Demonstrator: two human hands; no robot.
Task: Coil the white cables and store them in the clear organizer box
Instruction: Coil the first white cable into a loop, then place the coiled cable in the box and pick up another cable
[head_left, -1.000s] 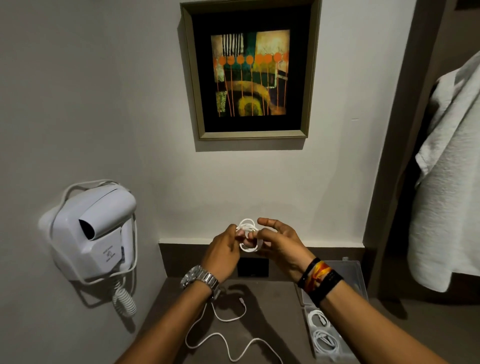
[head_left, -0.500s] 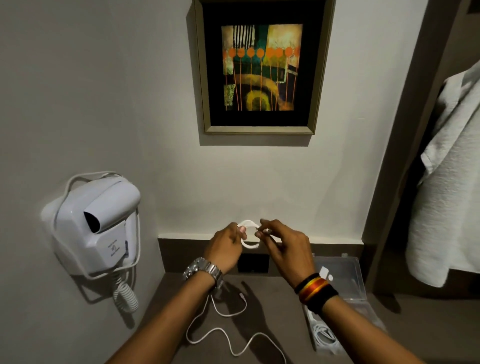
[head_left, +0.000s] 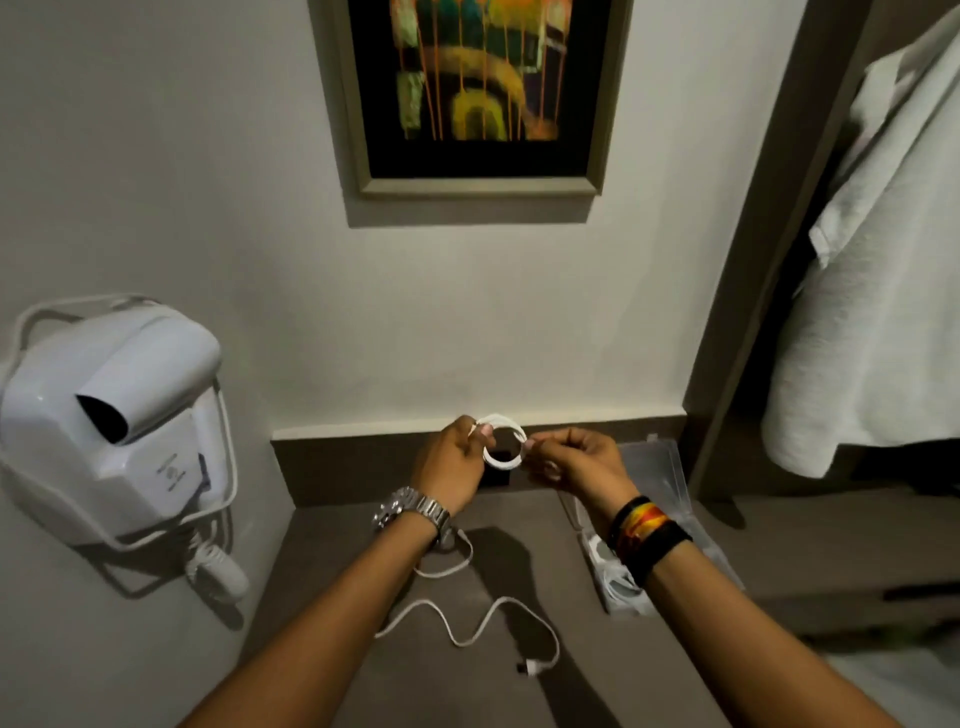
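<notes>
A small white cable coil (head_left: 505, 439) is held up in front of the wall, above the dark counter. My left hand (head_left: 453, 463) pinches its left side, and my right hand (head_left: 576, 462) pinches its right side at the fingertips. A second white cable (head_left: 470, 618) lies loose and wavy on the counter below my arms, its plug end toward the front. The clear organizer box (head_left: 660, 462) stands open at the right of the counter, with coiled white cables (head_left: 618, 579) inside, partly hidden by my right wrist.
A white wall-mounted hair dryer (head_left: 111, 431) with a curly cord hangs at the left. A framed painting (head_left: 480, 93) hangs on the wall ahead. A white towel or robe (head_left: 878, 291) hangs at the right. A dark wall socket (head_left: 496, 475) sits behind my hands.
The view has tilted downward, showing more of the counter and the loose cable. My hands have kept hold of the coil, which now shows as a rounder open ring between them.
</notes>
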